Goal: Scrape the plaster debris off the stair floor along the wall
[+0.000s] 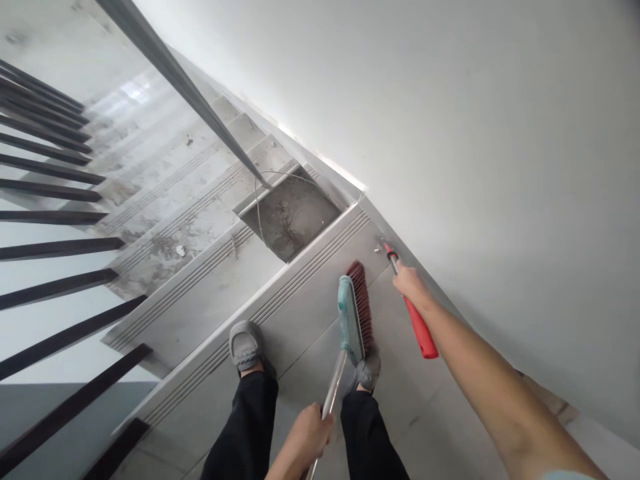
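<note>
Two tools are in the hands at the top of a grey tiled staircase (pixel 210 293). The left hand (pixel 309 433) has its grip closed around the thin metal pole of a broom with a teal plastic head and dark red bristles (pixel 354 313), which rests on the landing near the step edge. The right hand (pixel 409 283) is pressed together around a long handle with a red plastic sleeve (pixel 419 330), close to the white wall (pixel 475 133). Both look light and stiff; the smooth metal may slip, so the red sleeve seems the better place to hold. A grey metal dustpan (pixel 290 213) lies on the step below.
</note>
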Action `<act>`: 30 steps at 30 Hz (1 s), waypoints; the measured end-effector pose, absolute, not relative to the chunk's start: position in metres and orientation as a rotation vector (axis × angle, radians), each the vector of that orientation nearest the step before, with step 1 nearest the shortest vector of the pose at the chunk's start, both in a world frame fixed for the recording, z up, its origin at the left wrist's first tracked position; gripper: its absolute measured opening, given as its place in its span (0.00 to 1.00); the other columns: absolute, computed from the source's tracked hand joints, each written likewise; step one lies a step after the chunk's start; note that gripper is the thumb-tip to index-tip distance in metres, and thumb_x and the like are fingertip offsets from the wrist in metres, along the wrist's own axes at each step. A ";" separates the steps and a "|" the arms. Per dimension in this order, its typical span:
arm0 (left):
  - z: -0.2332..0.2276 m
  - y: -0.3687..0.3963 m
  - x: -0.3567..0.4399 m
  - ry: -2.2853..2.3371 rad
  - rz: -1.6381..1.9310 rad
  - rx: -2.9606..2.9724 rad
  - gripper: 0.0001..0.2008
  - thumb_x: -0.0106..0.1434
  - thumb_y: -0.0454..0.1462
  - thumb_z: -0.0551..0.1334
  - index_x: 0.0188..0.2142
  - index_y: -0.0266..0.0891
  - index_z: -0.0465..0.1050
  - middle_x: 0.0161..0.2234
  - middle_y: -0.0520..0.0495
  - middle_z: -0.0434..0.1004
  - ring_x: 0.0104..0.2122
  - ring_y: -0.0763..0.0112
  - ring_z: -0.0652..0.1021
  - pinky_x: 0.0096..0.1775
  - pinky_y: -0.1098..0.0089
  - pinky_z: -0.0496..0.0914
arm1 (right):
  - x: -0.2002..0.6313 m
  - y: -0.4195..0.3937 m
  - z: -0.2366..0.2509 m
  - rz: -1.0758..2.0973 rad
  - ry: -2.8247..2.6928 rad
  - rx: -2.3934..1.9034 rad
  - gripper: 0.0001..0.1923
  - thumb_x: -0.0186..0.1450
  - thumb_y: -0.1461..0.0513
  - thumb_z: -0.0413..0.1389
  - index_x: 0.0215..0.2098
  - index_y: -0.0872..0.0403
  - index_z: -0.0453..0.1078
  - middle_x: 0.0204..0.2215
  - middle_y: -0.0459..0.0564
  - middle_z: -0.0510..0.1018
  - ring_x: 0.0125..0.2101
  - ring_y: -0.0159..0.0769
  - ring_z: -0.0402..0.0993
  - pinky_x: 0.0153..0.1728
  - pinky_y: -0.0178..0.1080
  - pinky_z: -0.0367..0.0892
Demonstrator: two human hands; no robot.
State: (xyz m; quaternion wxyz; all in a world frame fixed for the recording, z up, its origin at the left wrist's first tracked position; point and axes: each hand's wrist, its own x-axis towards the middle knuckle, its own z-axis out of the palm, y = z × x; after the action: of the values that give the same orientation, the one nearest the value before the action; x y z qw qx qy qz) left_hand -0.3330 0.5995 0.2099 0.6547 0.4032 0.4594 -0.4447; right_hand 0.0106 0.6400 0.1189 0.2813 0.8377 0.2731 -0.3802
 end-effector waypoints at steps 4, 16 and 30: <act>0.211 0.601 -0.333 1.048 -1.010 0.937 0.11 0.57 0.36 0.48 0.28 0.33 0.66 0.25 0.41 0.76 0.18 0.73 0.73 0.20 0.76 0.60 | 0.013 0.642 0.119 -0.968 0.699 2.271 0.26 0.60 0.64 0.45 0.57 0.62 0.51 0.36 0.61 0.75 0.38 0.42 0.73 0.34 0.36 0.65; 0.214 0.608 -0.331 1.022 -1.041 0.948 0.13 0.58 0.36 0.48 0.30 0.33 0.69 0.27 0.40 0.77 0.22 0.70 0.75 0.22 0.75 0.61 | 0.008 0.639 0.123 -1.038 0.787 2.219 0.25 0.60 0.63 0.47 0.56 0.60 0.54 0.35 0.60 0.76 0.36 0.40 0.74 0.33 0.36 0.65; 0.216 0.609 -0.331 1.016 -1.060 0.966 0.15 0.58 0.36 0.49 0.35 0.30 0.70 0.28 0.38 0.77 0.23 0.66 0.76 0.28 0.70 0.63 | -0.025 0.733 0.117 -0.981 0.727 2.339 0.24 0.59 0.64 0.46 0.54 0.63 0.55 0.41 0.65 0.72 0.42 0.43 0.72 0.39 0.38 0.66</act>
State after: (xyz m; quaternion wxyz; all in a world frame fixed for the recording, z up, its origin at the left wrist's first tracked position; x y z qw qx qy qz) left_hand -0.3311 0.6090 0.2164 0.6381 0.4233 0.4449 -0.4643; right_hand -0.0249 0.7329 0.1174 0.2490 0.8585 0.2667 -0.3603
